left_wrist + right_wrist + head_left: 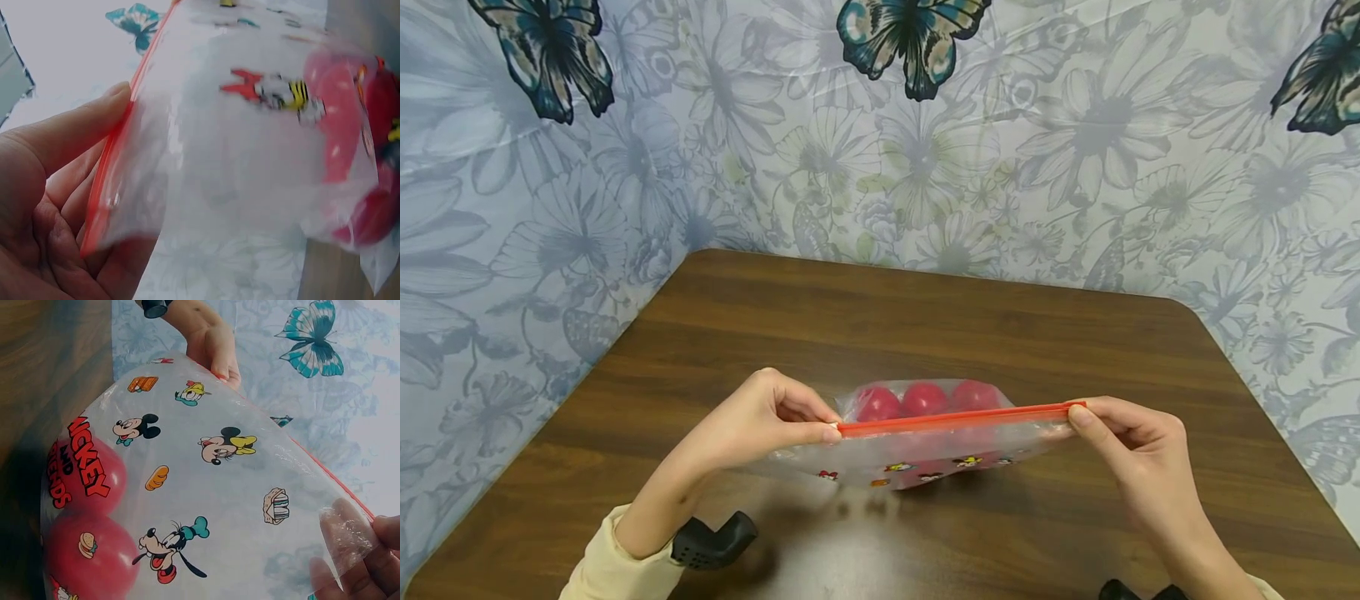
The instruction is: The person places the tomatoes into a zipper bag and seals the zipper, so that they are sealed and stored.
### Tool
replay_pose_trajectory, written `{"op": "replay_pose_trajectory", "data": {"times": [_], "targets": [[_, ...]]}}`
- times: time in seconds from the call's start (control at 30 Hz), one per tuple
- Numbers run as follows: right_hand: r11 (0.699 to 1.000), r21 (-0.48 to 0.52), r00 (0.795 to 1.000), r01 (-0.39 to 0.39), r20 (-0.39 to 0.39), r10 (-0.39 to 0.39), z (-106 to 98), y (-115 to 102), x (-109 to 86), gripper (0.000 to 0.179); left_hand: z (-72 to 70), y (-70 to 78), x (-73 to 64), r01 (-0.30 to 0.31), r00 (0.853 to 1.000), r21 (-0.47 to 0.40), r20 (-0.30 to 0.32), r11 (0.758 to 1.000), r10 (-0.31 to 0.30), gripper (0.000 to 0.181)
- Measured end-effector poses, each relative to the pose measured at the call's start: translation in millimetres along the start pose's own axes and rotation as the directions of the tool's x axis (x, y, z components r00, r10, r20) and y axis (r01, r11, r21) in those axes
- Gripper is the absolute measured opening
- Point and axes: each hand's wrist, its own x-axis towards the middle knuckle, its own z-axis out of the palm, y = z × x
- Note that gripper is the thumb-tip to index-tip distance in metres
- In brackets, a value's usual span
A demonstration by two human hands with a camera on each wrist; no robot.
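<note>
A clear zip bag [865, 454] printed with cartoon figures is held up over the table, its red zip strip [955, 418] stretched between both hands. My left hand [760, 421] pinches the strip's left end between thumb and fingers. At the other end, my right hand [1138, 446] pinches the right corner of the strip, with fingers behind the plastic in the right wrist view. Several round pink-red balls [925, 399] lie in the bottom of the bag, showing through the plastic. The strip's two edges lie together along its length.
Below the bag is a brown wooden table [880, 325] with rounded far corners. Flower-patterned cloth [925, 183] with blue butterflies hangs behind it and at the left. A black wrist device [713, 542] sits at my left wrist.
</note>
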Motion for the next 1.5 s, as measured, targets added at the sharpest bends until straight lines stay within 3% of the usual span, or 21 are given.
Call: {"op": "replay_pose_trajectory", "data": {"times": [0.27,0.53,0.63,0.7,0.87,0.97,1.03,1.13,1.23,1.37,1.5], "targets": [[1.0,0.027,0.999,0.014,-0.032,-0.013,-10.5,-1.8,-2.0,0.02,-8.9,-0.9,-10.7,0.039,0.999,-0.009,-0.037,0.999,-0.04,0.012],[0.998,0.043,0.996,0.035,-0.086,-0.031,-15.6,-7.2,-2.6,0.021,-19.6,3.9,-23.8,-0.001,0.997,0.012,-0.077,1.0,0.002,0.011],[0.998,0.043,0.994,0.048,-0.102,-0.043,-14.1,-9.8,-0.4,0.019,-20.8,9.8,-26.6,0.001,0.991,0.052,-0.135,0.999,0.006,0.01],[0.996,0.058,0.992,0.066,-0.111,-0.059,-12.4,-10.8,5.3,0.017,-21.6,15.0,-26.5,0.003,0.979,0.092,-0.204,0.996,0.016,0.009],[0.984,0.126,0.982,0.129,-0.157,-0.109,-10.5,-13.1,25.0,0.015,-26.0,27.5,-15.9,-0.013,0.927,0.125,-0.371,0.992,0.059,0.011],[0.981,0.156,0.981,0.115,-0.174,-0.088,-11.7,-15.4,39.5,0.014,-31.6,28.9,-3.1,-0.044,0.9,0.035,-0.433,0.998,0.055,0.016],[0.984,0.162,0.984,0.068,-0.174,-0.04,-12.5,-16.0,52.8,0.014,-36.7,26.5,8.0,-0.08,0.885,-0.083,-0.464,0.993,0.032,0.017],[0.99,0.139,0.986,-0.011,-0.164,0.033,-13.4,-14.5,77.0,0.014,-45.8,20.8,27.8,-0.162,0.869,-0.265,-0.495,0.951,0.01,0.01],[0.991,0.13,0.984,-0.034,-0.171,0.056,-14.0,-10.7,100.6,0.015,-56.5,18.0,48.7,-0.257,0.867,-0.433,-0.498,0.864,0.008,0.012],[0.988,0.153,0.982,0.007,-0.189,0.023,-16.4,-4.2,123.9,0.016,-70.5,20.9,73.2,-0.322,0.872,-0.578,-0.489,0.75,-0.002,0.014],[0.987,0.153,0.982,0.053,-0.188,-0.024,-21.1,6.2,134.1,0.016,-77.5,20.8,87.5,-0.348,0.873,-0.632,-0.488,0.692,-0.006,0.013]]}}
